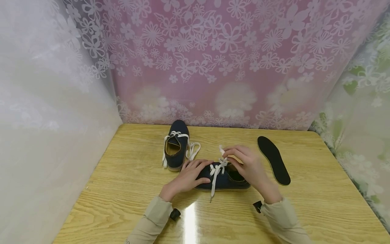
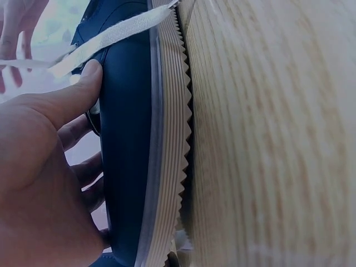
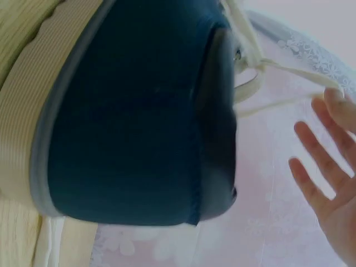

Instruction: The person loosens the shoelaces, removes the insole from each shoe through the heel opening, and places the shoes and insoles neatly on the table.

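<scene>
A dark navy shoe (image 1: 225,184) lies sideways on the table, its toe to the left and its opening to the right. Across its toe end my left hand (image 1: 189,175) holds it; in the left wrist view the thumb (image 2: 83,89) is on the near side of the upper, with the fingers behind. My right hand (image 1: 248,166) is above the opening and pinches a white shoelace (image 3: 297,71) between thumb and forefinger, the other fingers spread. The lace runs taut from the eyelets. Another lace end (image 1: 214,184) drapes over the shoe's near side.
A second navy shoe (image 1: 179,127) stands behind on the left, its loose white laces (image 1: 192,150) trailing on the wooden table (image 1: 128,189). To the right lies a black insole (image 1: 274,160). Floral curtains (image 1: 195,67) enclose the table's back and sides.
</scene>
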A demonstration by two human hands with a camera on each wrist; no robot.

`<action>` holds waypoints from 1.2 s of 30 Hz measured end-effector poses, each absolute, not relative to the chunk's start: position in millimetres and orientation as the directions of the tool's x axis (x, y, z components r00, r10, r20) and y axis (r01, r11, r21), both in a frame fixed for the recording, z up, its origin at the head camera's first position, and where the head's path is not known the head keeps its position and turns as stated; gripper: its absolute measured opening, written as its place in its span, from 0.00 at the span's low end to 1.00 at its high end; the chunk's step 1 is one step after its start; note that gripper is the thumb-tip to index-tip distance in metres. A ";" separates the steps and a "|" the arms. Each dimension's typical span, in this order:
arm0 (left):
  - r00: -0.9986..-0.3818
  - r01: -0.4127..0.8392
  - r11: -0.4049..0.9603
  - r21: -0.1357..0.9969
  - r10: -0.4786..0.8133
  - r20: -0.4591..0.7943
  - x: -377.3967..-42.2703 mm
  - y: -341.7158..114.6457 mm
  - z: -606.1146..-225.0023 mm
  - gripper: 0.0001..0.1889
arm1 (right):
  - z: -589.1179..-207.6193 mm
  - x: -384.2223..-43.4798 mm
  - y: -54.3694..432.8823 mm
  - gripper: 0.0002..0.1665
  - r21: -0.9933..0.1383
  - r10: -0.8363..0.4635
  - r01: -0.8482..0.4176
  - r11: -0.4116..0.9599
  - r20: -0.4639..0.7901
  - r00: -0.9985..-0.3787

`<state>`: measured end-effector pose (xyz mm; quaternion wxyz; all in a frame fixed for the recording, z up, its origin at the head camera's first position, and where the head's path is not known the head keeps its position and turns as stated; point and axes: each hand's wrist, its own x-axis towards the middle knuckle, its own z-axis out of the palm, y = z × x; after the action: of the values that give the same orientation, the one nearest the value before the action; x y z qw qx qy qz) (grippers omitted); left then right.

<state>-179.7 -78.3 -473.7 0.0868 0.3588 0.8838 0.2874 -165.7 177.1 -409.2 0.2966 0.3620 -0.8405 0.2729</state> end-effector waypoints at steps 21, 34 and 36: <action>-0.751 0.571 0.631 0.526 0.660 0.023 -181.9 -75.0 -476.5 0.38 | -424.9 -165.8 175.5 0.13 -0.268 -0.607 -0.682 0.680 0.317 -0.729; -0.752 0.572 0.623 0.534 0.658 0.038 -181.4 -75.0 -476.0 0.37 | -430.6 -167.4 174.3 0.08 -0.251 -0.617 -0.710 0.658 0.360 -0.700; -0.752 0.570 0.623 0.535 0.658 0.035 -181.2 -75.2 -475.9 0.37 | -431.6 -167.6 174.2 0.09 -0.259 -0.620 -0.711 0.654 0.355 -0.700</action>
<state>-181.2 -75.2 -475.9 0.0824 0.3424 0.8970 0.2670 -167.6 174.2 -431.6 0.1183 0.3688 -0.9017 0.1923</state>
